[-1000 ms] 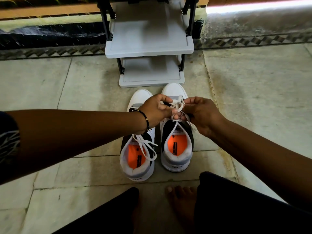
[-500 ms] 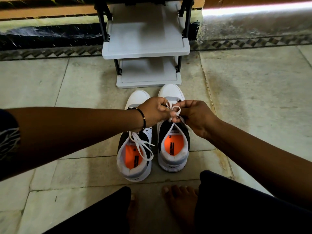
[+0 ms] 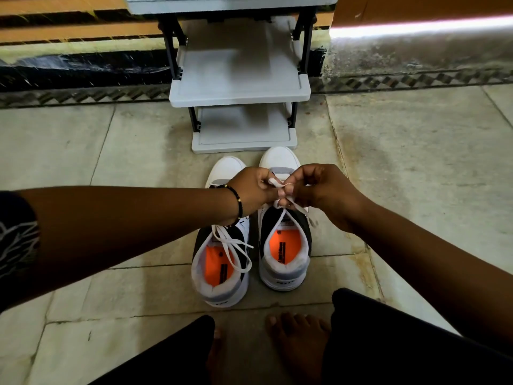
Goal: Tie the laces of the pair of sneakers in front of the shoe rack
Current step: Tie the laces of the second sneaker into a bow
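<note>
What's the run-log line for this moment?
left hand: pinching lace | right hand: pinching lace | right sneaker: being tied | left sneaker: laces loose

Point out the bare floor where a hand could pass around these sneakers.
Bare tiles flank the left sneaker and right sneaker. Crowded: the slim gap between them, toes near the shoe rack, both hands on the lace.

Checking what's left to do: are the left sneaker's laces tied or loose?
Loose: the left sneaker's laces lie slack across its opening, untouched by the hands.
</note>
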Available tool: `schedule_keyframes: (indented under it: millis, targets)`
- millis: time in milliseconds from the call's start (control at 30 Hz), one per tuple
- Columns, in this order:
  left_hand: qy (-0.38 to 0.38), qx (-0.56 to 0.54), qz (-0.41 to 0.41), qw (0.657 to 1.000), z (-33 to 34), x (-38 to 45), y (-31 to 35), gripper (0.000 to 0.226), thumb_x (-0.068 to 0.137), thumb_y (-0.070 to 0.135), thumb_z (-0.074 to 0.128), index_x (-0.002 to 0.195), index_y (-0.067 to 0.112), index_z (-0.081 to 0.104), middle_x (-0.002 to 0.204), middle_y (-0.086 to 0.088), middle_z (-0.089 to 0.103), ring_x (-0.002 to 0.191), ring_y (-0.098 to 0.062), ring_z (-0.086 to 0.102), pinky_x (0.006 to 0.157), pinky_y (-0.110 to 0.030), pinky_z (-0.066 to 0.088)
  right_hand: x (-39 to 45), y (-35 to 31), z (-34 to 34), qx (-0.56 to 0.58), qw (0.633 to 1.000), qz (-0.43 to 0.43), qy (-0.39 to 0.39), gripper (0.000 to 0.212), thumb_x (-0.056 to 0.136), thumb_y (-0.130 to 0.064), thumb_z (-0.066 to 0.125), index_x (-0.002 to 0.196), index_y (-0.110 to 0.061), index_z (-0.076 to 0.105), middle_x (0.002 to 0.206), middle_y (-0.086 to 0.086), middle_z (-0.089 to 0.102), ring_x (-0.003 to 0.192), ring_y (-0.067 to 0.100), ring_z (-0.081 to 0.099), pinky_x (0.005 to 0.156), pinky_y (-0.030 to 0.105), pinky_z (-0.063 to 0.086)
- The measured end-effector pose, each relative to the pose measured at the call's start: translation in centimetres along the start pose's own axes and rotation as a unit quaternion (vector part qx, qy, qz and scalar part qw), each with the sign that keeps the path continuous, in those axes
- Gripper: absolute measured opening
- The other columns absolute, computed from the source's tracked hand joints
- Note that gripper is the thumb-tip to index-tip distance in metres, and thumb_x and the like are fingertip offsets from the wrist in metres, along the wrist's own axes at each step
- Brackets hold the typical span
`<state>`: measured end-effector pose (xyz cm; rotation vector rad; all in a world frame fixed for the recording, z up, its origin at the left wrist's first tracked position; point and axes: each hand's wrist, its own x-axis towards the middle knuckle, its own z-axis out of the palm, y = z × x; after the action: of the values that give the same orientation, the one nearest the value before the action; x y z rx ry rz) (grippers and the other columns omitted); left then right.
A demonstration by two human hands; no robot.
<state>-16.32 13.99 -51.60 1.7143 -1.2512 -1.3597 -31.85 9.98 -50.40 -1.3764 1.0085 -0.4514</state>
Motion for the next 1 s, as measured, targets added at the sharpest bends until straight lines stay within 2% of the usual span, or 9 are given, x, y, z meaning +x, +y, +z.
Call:
schedule_keyframes:
  millis: [100,233,333,400,567,833,900,967,1000]
  targets:
    - [0.008,-0.030,0.014,0.999,0.0,-0.4,-0.1,0.016,0.084,0.016,0.061,0.072,0.023,0.054,0.068,-0.001,0.061,0.061,-0.008,0.055,0.051,-0.014,0.044,0.2,0.1,0.1,0.010,1.000,0.014,0.022,0.007,0.086,0.004,0.055,0.083,0.003,0.061,0.071,0.015,0.062,0.054,0.013,0.063,0.057,0.027,0.050]
    - [0.011,-0.131,-0.011,0.991,0.2,-0.6,-0.3,0.015,0.088,0.016,0.056,0.075,0.022,0.055,0.070,-0.006,0.060,0.060,-0.013,0.054,0.050,-0.017,0.042,0.2,0.2,0.3,0.014,0.999,0.025,0.037,0.016,0.087,0.003,0.051,0.076,-0.005,0.058,0.069,0.011,0.060,0.055,0.015,0.059,0.053,0.025,0.050]
    - [0.020,-0.177,-0.044,0.983,0.2,-0.7,-0.5,0.010,0.089,0.016,0.054,0.080,0.021,0.056,0.057,0.004,0.066,0.055,-0.006,0.062,0.047,-0.015,0.041,0.4,0.4,0.1,0.017,0.997,0.044,0.056,0.019,0.087,0.004,0.050,0.074,-0.007,0.057,0.071,0.012,0.058,0.060,0.019,0.057,0.056,0.030,0.050]
    - [0.009,-0.183,-0.052,0.982,0.1,-0.8,-0.4,0.012,0.090,0.014,0.051,0.080,0.020,0.053,0.050,0.006,0.067,0.050,-0.002,0.064,0.046,-0.013,0.039,0.3,0.4,-0.3,0.031,0.995,0.060,0.070,0.019,0.086,0.005,0.050,0.074,-0.007,0.057,0.069,0.011,0.058,0.059,0.019,0.058,0.054,0.029,0.050]
    - [-0.001,-0.157,-0.042,0.987,0.4,-0.6,0.1,0.013,0.091,0.012,0.051,0.080,0.019,0.053,0.069,-0.002,0.063,0.058,-0.005,0.063,0.048,-0.016,0.038,0.1,0.5,-0.6,0.067,0.990,0.073,0.099,0.022,0.086,0.007,0.046,0.073,-0.007,0.058,0.067,0.010,0.057,0.055,0.019,0.057,0.050,0.027,0.047]
    - [-0.018,-0.142,-0.023,0.989,0.2,-0.7,0.0,0.018,0.091,0.004,0.048,0.080,0.017,0.053,0.049,0.009,0.069,0.051,-0.001,0.064,0.044,-0.012,0.041,0.2,0.2,-1.3,0.082,0.985,0.012,0.150,0.016,0.085,0.000,0.054,0.075,-0.009,0.061,0.066,0.007,0.060,0.053,0.017,0.053,0.049,0.026,0.042]
    - [-0.012,-0.135,-0.021,0.991,0.3,-0.8,-0.1,0.021,0.091,0.004,0.048,0.077,0.019,0.053,0.048,0.010,0.068,0.050,0.000,0.063,0.044,-0.012,0.042,0.1,0.2,-1.5,0.019,0.988,-0.026,0.148,0.006,0.083,-0.007,0.061,0.085,-0.012,0.063,0.074,0.003,0.062,0.055,0.013,0.055,0.051,0.025,0.043]
    - [0.001,-0.121,-0.020,0.992,0.4,-0.8,-0.1,0.022,0.090,0.006,0.049,0.076,0.021,0.053,0.049,0.009,0.067,0.052,-0.001,0.062,0.046,-0.012,0.043,-0.2,0.4,-1.6,-0.152,0.976,-0.099,0.123,0.028,0.077,-0.021,0.071,0.103,-0.020,0.062,0.092,-0.002,0.062,0.066,0.008,0.057,0.058,0.019,0.044]
    - [0.012,-0.109,-0.019,0.994,0.5,-0.8,-0.1,0.022,0.090,0.007,0.051,0.075,0.022,0.053,0.050,0.008,0.067,0.055,-0.003,0.062,0.047,-0.013,0.044,-0.3,0.6,-1.5,-0.261,0.950,-0.142,0.095,0.041,0.074,-0.028,0.074,0.112,-0.025,0.059,0.101,-0.003,0.060,0.074,0.007,0.057,0.061,0.017,0.044]
